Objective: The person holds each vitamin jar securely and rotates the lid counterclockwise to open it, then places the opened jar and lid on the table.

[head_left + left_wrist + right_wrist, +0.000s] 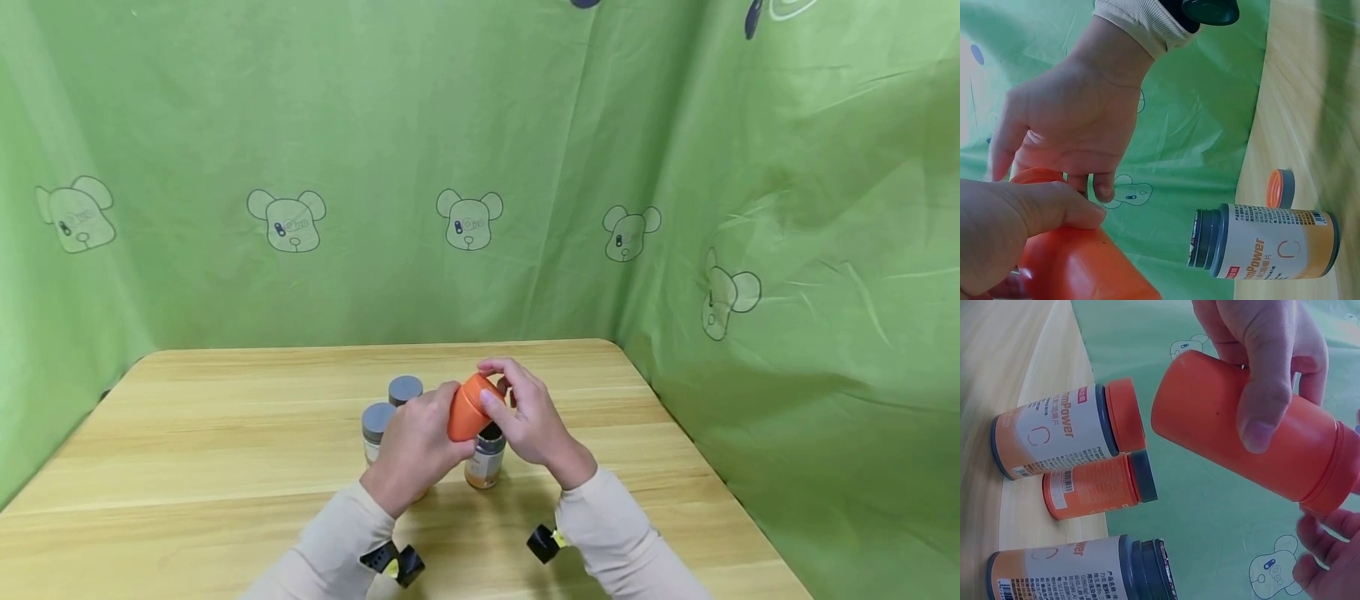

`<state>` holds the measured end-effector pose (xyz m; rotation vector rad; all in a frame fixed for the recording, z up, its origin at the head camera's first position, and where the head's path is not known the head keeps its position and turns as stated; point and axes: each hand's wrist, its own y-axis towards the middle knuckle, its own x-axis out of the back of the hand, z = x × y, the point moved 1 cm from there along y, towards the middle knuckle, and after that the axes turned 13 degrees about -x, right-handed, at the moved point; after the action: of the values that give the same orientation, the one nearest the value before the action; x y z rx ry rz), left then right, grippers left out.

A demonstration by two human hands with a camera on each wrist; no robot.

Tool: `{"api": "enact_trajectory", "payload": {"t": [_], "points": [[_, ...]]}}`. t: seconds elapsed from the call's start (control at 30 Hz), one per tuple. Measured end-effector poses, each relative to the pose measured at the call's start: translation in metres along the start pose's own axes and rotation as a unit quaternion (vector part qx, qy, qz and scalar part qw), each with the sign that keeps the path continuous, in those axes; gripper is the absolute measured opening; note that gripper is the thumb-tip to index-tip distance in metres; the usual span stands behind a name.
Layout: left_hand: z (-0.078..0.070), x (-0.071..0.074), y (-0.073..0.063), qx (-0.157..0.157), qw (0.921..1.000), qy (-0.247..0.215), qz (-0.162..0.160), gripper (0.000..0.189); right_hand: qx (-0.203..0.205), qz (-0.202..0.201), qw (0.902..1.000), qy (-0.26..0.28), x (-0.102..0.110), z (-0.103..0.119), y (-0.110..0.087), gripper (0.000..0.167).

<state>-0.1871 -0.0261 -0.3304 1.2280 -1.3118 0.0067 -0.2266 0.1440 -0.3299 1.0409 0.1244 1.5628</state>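
Observation:
My left hand (423, 437) grips an orange bottle (1222, 425) round its body, its thumb (1260, 412) lying along the side. The bottle is tilted and raised above the table. At its upper end my right hand (528, 417) holds the orange cap (480, 389) between thumb and fingers. Just below stands an uncapped bottle (1266, 244) with a white and orange label and a dark neck. Beside it on the table lies a loose cap (1280, 189), grey outside and orange inside.
Two grey-lidded bottles, a nearer one (378, 421) and a farther one (406, 389), stand left of the hands. A white-labelled bottle with an orange lid (1060, 428) shows in the right wrist view. The wooden table (225, 442) meets green curtains (375, 283) behind and at the sides.

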Motion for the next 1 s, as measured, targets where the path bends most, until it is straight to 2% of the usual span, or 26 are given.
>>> {"api": "enact_trajectory", "payload": {"t": [0.13, 0.3, 0.47, 0.57, 0.63, 0.7, 0.87, 1.0], "points": [[-0.0002, -0.0004, -0.0003, 0.000, 1.0000, 0.001, 0.002, 0.048, -0.011, 0.005, 0.9998, -0.013, -0.0009, -0.0011, 0.0000, 0.048], [-0.0014, -0.0003, -0.0005, -0.004, 1.0000, -0.001, 0.000, 0.048, -0.011, 0.006, 0.9999, 0.004, -0.0021, -0.0010, 0.0000, 0.029], [-0.0010, 0.0002, -0.0007, -0.003, 1.0000, 0.001, -0.003, 0.049, 0.022, -0.009, 0.9997, 0.008, -0.0033, -0.0030, 0.0007, 0.029], [-0.0007, 0.0005, -0.0004, -0.001, 1.0000, 0.001, -0.004, 0.049, 0.032, -0.015, 0.9993, -0.011, -0.0037, -0.0032, 0.0013, 0.039], [-0.0005, 0.0005, -0.0003, 0.001, 1.0000, 0.001, -0.003, 0.049, 0.027, -0.014, 0.9993, -0.021, -0.0040, -0.0026, 0.0013, 0.050], [-0.0005, 0.0003, -0.0006, 0.003, 1.0000, 0.000, 0.001, 0.049, 0.014, -0.009, 0.9995, -0.026, -0.0044, -0.0016, 0.0008, 0.054], [-0.0003, -0.0009, -0.0013, 0.005, 0.9999, 0.001, 0.010, 0.049, -0.012, 0.003, 0.9997, -0.022, -0.0042, 0.0011, -0.0014, 0.035], [-0.0002, -0.0019, -0.0012, 0.009, 0.9999, 0.002, 0.012, 0.050, -0.007, 0.007, 0.9997, -0.021, -0.0033, 0.0018, -0.0021, 0.033]]}}
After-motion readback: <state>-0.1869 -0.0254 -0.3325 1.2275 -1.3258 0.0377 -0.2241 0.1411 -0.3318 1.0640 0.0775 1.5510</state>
